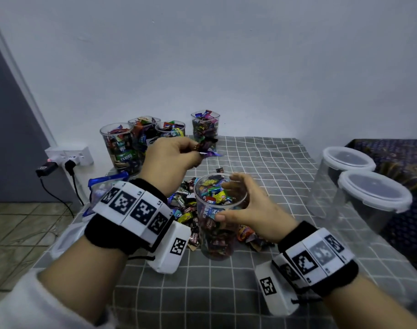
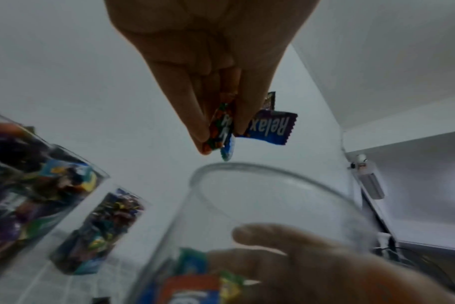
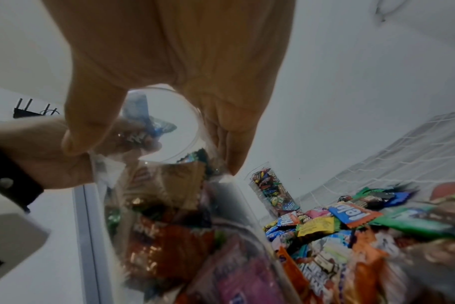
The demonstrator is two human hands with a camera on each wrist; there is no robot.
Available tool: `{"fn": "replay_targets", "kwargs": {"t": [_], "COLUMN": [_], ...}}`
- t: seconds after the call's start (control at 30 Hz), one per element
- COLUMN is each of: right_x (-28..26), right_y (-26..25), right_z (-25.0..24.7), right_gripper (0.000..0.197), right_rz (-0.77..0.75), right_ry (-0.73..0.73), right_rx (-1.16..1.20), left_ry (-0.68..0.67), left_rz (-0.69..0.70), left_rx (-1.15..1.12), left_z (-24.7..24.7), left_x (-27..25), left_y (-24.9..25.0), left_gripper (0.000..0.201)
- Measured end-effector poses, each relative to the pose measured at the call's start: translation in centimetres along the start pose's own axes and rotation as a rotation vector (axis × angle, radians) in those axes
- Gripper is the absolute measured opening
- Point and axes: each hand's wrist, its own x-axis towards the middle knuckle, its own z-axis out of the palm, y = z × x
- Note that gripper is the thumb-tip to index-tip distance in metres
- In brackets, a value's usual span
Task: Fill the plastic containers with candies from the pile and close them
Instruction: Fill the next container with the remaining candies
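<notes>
Overhead, grey checked tablecloth point(image 1: 262, 276), white wall point(image 1: 226, 55), tiled floor point(image 1: 17, 224), wall socket point(image 1: 70, 155).

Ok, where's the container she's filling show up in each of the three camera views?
Head: container at centre, right hand gripping its rim.
Left wrist: lower centre, its rim below the candies held by the left hand.
Right wrist: centre-left, under the palm.
Shared landmark: the right hand.

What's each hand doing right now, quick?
Left hand: closed, pinching a few wrapped candies above the open container.
Right hand: closed around that container, near its rim.
</notes>
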Motion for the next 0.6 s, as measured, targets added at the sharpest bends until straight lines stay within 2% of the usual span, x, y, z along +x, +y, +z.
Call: {"fn": "replay_targets", "kwargs": {"t": [0.07, 0.2, 0.3, 0.43, 0.6], "right_x": [0.0, 0.0, 0.0, -0.1, -0.2], "right_y": [0.1, 0.2, 0.2, 0.2, 0.1], "right_z": [0.1, 0.2, 0.2, 0.2, 0.1], "right_gripper": [0.091, 0.087, 0.078, 0.085, 0.068], "right_rz": [-0.001, -0.01, -0.006, -0.019, -0.035], "right_ry": [0.011, 0.024, 0.02, 0.014, 0.01], "right_rx": [-0.001, 0.01, 0.021, 0.03, 0.035], "left_ry": [-0.08, -0.181, -0.217, -0.264, -0.295], "left_rz": [-0.005, -0.004, 0.004, 0.033, 0.036], "left_rx": [-0.013, 0.118, 0.209, 0.371, 0.431], "left_z": [0.3, 1.0, 1.3, 1.4, 1.4], "left_x": [-0.2, -0.8, -1.3, -1.7, -1.8], "left_y": [0.5, 0.4, 0.6, 1.4, 1.8], "left_gripper": [0.012, 0.01, 0.008, 0.007, 0.015]}}
